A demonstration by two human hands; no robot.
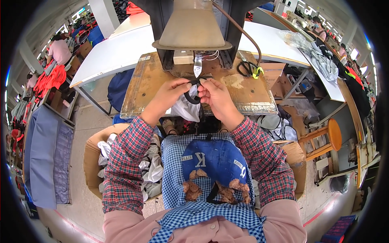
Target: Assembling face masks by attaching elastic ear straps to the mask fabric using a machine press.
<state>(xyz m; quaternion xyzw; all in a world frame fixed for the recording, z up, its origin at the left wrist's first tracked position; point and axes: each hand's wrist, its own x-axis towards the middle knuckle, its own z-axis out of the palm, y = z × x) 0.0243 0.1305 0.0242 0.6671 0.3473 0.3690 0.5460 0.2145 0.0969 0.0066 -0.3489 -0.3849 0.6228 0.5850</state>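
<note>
Just below the pointed metal tip point(197, 67) of a machine, a black strap point(191, 99) is stretched between my two hands over the front part of a worn wooden table point(139, 83). My left hand point(172, 94) pinches it between thumb and fingers on one side. On the other side, the thumb and fingers of my right hand point(216, 95) close on it too. Part of the strap curls down in a loop. White fabric point(187, 111) hangs below it past the table's front edge; my hands hide where the two join.
Above the hands looms the machine's beige head point(192, 28). Black-handled scissors point(245, 69) lie at right on the table. Cardboard boxes point(92, 162) of white pieces flank my lap. A wooden stool point(334, 134) stands at right; white tables point(109, 52) reach both ways.
</note>
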